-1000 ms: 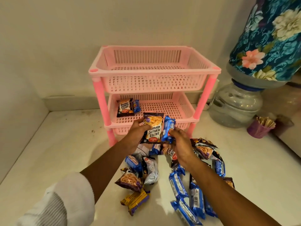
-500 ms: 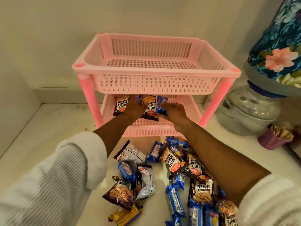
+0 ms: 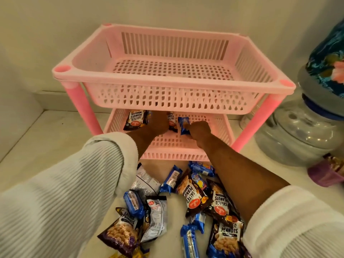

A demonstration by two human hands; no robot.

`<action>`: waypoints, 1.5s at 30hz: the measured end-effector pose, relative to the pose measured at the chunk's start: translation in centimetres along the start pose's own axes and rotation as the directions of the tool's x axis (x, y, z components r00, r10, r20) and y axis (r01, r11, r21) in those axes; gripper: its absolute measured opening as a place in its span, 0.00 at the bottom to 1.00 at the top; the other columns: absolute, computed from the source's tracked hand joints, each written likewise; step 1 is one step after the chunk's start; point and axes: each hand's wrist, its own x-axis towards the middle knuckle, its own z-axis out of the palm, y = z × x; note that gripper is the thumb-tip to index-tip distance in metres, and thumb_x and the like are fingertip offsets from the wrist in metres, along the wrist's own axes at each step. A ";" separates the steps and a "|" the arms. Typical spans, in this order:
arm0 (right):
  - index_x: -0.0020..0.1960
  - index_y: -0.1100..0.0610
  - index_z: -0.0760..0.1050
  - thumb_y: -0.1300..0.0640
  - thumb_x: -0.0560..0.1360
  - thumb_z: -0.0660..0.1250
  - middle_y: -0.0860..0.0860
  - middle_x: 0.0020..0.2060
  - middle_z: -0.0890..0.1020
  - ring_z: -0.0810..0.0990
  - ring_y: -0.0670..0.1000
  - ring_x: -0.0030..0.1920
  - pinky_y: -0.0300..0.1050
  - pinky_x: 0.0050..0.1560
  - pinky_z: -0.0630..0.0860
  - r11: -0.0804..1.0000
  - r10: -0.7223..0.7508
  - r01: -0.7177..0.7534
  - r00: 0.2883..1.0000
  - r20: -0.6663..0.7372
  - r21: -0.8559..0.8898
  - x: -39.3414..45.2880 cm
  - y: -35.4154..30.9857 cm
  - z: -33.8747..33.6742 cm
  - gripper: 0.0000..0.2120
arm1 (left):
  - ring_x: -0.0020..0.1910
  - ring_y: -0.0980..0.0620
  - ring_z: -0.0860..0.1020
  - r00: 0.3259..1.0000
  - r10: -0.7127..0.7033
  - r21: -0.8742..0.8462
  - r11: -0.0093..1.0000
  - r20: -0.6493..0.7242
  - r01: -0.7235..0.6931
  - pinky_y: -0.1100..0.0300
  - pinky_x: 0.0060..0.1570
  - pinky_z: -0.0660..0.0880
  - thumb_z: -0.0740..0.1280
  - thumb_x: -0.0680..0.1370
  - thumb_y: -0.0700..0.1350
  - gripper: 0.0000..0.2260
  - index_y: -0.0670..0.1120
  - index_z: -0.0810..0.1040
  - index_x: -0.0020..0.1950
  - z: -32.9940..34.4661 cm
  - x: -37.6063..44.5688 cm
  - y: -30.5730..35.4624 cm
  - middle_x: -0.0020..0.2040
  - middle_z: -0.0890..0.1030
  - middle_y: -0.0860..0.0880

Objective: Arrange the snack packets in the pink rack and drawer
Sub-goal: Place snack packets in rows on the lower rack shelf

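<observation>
Two hands reaching into middle tier of pink rack (image 3: 173, 154), under the top basket (image 3: 167, 81). Left hand (image 3: 158, 123) lying on the tier floor, fingers curled round a salted peanuts packet (image 3: 172, 121), packet standing up and partly hidden behind the hand and under the basket rim. Right hand (image 3: 198, 128) pinching a blue biscuit packet (image 3: 184, 125) at its lower end, packet standing nearly upright just beside the peanuts packet, whether touching the tier floor not clear. Second peanuts packet (image 3: 135, 120) lying flat at the tier's left, just beside left hand, something blue peeking out at its right edge. Bottom tier mostly hidden.

Many loose snack packets (image 3: 195, 200) lying heaped on the white counter (image 3: 42, 144) in front of rack, between the two forearms: peanuts packets, blue biscuit packets, silver ones turned face down. Both white ribbed sleeves (image 3: 61, 207) pushed up past the wrists.

Right of rack: clear water jar (image 3: 301, 135) wearing a floral cloth cover (image 3: 327, 66), purple cup (image 3: 325, 174) just in front of it
</observation>
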 end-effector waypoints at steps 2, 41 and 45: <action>0.50 0.69 0.81 0.49 0.76 0.74 0.64 0.50 0.85 0.85 0.63 0.51 0.61 0.55 0.81 1.000 -0.011 0.011 0.999 -0.035 -0.001 0.3 0.0 0.2 0.21 | 0.69 0.41 0.70 0.999 -0.005 0.035 0.999 -0.040 0.006 0.54 0.65 0.70 0.63 0.80 0.38 0.21 0.42 0.69 0.73 0.5 -0.3 0.2 0.71 0.71 0.40; 0.48 0.51 0.79 0.55 0.76 0.68 0.51 0.52 0.84 0.82 0.54 0.54 0.44 0.50 0.75 0.899 -0.380 0.315 0.907 -0.181 -0.305 -7.7 -0.5 -3.4 0.03 | 0.70 0.46 0.68 0.965 0.264 0.078 0.962 -0.010 -0.262 0.50 0.69 0.68 0.65 0.79 0.42 0.16 0.47 0.75 0.67 -2.5 -11.7 2.5 0.71 0.69 0.46; 0.50 0.51 0.79 0.57 0.75 0.68 0.46 0.47 0.84 0.81 0.47 0.45 0.42 0.46 0.77 0.791 -0.603 0.521 0.753 -0.264 -0.321 -14.6 1.9 -4.2 0.05 | 0.68 0.48 0.69 0.907 0.405 0.047 0.914 -0.113 -0.402 0.55 0.66 0.67 0.66 0.78 0.42 0.12 0.48 0.79 0.61 -2.0 -17.2 1.6 0.66 0.75 0.48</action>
